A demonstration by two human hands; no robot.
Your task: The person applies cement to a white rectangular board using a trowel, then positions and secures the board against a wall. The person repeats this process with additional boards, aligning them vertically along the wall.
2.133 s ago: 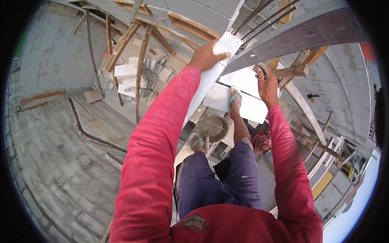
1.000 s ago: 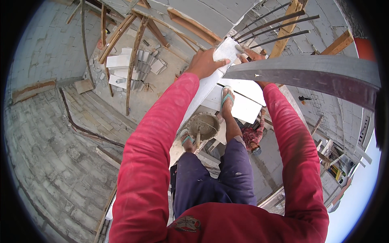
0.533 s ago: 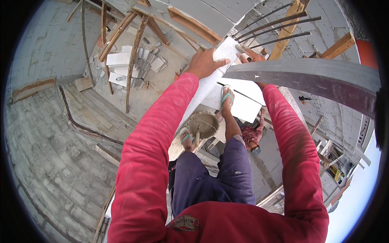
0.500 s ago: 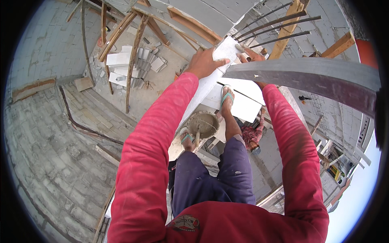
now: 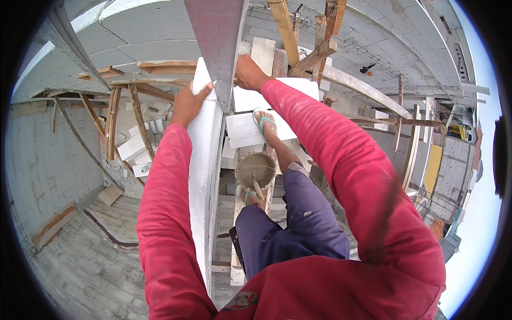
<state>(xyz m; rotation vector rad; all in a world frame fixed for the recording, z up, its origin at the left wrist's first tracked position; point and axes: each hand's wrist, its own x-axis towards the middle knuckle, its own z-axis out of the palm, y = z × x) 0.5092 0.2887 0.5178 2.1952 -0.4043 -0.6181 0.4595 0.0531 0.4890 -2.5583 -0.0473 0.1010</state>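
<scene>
My left hand (image 5: pixel 193 101) grips the small white block (image 5: pixel 202 77) on top of a long white block wall (image 5: pixel 205 165), beside an upright metal channel (image 5: pixel 217 37). My right hand (image 5: pixel 248 72) is closed at the channel's right side, partly hidden by it; what it holds I cannot make out. Below, my right foot in a sandal stands on white boards (image 5: pixel 242 133). A bucket of wet mortar (image 5: pixel 253 168), with a handled tool in it, sits by my left foot on a narrow plank (image 5: pixel 237 264).
Stacked white blocks (image 5: pixel 130 149) lie among wooden props (image 5: pixel 138 112) on the left, above a block-paved floor (image 5: pixel 101 272). Timber beams (image 5: pixel 314 56) and a long pale plank (image 5: pixel 368 93) cross at upper right, near gray block walls (image 5: pixel 384 32) with protruding wire.
My view has turned: the metal channel now runs upright between my hands instead of off to the right, and my right arm reaches leftward across. The co-worker below is out of sight.
</scene>
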